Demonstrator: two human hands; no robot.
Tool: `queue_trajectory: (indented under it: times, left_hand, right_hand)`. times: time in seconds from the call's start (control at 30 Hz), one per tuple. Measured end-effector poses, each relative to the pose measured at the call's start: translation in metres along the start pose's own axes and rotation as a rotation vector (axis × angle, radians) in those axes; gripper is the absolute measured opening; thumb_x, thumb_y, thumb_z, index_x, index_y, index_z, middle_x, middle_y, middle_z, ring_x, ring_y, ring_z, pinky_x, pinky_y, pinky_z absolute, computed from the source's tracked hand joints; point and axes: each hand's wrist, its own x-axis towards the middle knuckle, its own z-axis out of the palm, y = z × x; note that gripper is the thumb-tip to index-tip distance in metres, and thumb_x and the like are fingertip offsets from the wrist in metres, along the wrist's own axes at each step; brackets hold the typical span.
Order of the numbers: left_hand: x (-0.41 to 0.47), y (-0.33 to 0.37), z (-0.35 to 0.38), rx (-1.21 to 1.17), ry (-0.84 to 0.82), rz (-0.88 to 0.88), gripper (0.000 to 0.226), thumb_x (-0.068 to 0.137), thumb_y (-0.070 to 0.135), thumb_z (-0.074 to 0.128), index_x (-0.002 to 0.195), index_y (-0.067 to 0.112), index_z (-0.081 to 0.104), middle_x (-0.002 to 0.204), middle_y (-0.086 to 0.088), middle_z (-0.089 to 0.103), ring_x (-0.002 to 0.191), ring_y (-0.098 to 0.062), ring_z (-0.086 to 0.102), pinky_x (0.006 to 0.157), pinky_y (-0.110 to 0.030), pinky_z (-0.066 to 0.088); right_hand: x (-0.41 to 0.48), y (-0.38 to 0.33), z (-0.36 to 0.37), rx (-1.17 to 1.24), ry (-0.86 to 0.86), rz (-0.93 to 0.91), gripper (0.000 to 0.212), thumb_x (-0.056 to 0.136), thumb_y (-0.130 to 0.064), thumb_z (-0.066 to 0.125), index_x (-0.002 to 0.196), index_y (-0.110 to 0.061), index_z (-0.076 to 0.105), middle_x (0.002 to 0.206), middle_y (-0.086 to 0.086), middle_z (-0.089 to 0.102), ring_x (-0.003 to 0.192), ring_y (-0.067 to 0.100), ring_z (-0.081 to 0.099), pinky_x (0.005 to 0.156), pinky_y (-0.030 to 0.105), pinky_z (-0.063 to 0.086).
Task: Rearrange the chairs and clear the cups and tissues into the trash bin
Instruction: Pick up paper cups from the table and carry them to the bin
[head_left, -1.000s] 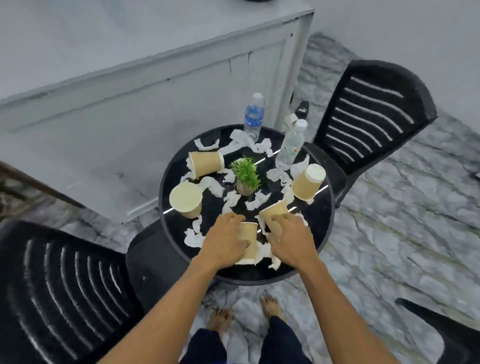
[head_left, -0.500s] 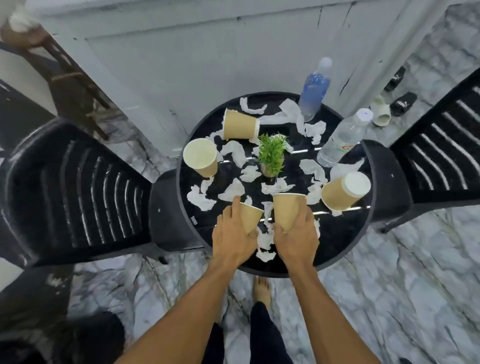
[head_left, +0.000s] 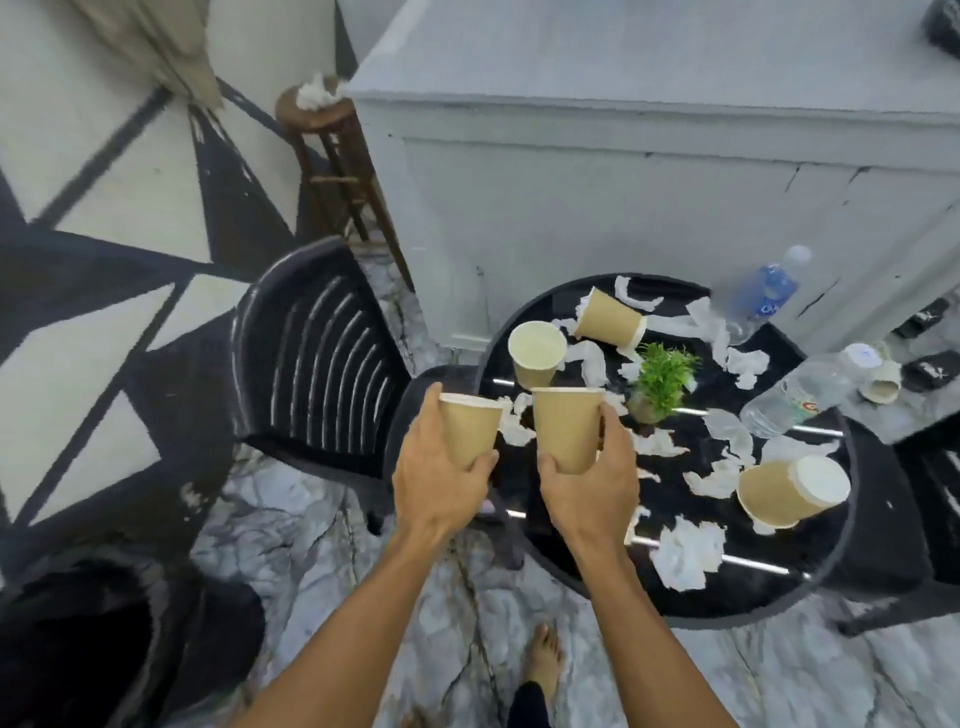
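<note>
fingers (head_left: 483, 462) of the left hand (head_left: 441, 488) curl round a tan paper cup (head_left: 470, 431), thumb up by its rim, holding it upright just off the near-left edge of the round black table (head_left: 769, 587). the right hand (head_left: 592, 488) grips a second paper cup (head_left: 566, 428) upright, thumb on one side and fingers on the other, above the table's near-left part. the two held cups are side by side and apart. on the table, beyond the held cups, a third cup (head_left: 537, 351) stands upright with its mouth open. a fourth cup (head_left: 613, 317) lies on its side near the far-left edge, and a fifth cup (head_left: 789, 488) lies on its side toward the right. torn white tissues (head_left: 685, 553) are scattered over the tabletop round a small green plant (head_left: 662, 379) near its middle. two water bottles (head_left: 800, 389) stand at the far-right side. a black slatted chair (head_left: 311, 358) sits just left of the table, and a dark round bin (head_left: 78, 649), blurred, is on the floor well off to the table's near left.
</note>
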Motion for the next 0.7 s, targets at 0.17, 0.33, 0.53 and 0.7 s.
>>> queue_trajectory:
  times: [0.17, 0.33, 0.53, 0.7]
  left_hand:
    - [-0.012, -0.066, -0.089, -0.112, 0.214, -0.124, 0.106, 0.072, 0.038, 0.084, 0.153, 0.043, 0.016, 0.140, 0.009, 0.049, 0.124, -0.014, 0.049, 0.102, -0.039, 0.047]
    - [-0.044, -0.158, -0.180, -0.159, 0.447, -0.288, 0.105, 0.071, 0.042, 0.082, 0.154, 0.041, 0.017, 0.143, 0.006, 0.049, 0.126, -0.018, 0.049, 0.101, -0.039, 0.046]
    - [-0.100, -0.268, -0.271, -0.147, 0.603, -0.495, 0.106, 0.073, 0.048, 0.078, 0.154, 0.042, 0.012, 0.150, 0.009, 0.041, 0.133, -0.016, 0.043, 0.106, -0.035, 0.039]
    - [-0.140, -0.342, -0.324, -0.135, 0.729, -0.682, 0.106, 0.072, 0.048, 0.079, 0.153, 0.045, 0.010, 0.145, 0.008, 0.046, 0.128, -0.018, 0.046, 0.103, -0.040, 0.044]
  right_hand:
    - [-0.055, -0.067, 0.065, 0.067, -0.231, -0.200, 0.087, 0.069, -0.028, 0.081, 0.145, -0.026, 0.039, 0.140, -0.005, 0.050, 0.125, 0.015, 0.050, 0.102, 0.039, 0.046]
    - [-0.142, -0.132, 0.147, 0.089, -0.510, -0.307, 0.088, 0.068, -0.024, 0.080, 0.145, -0.031, 0.039, 0.134, -0.009, 0.055, 0.118, 0.008, 0.053, 0.100, 0.033, 0.047]
    - [-0.259, -0.175, 0.239, 0.017, -0.789, -0.445, 0.083, 0.067, -0.034, 0.080, 0.139, -0.035, 0.040, 0.123, -0.010, 0.059, 0.109, 0.012, 0.058, 0.089, 0.038, 0.054]
    - [-0.333, -0.194, 0.305, -0.037, -0.974, -0.483, 0.079, 0.068, -0.035, 0.081, 0.137, -0.031, 0.043, 0.116, -0.010, 0.057, 0.106, 0.013, 0.056, 0.089, 0.036, 0.051]
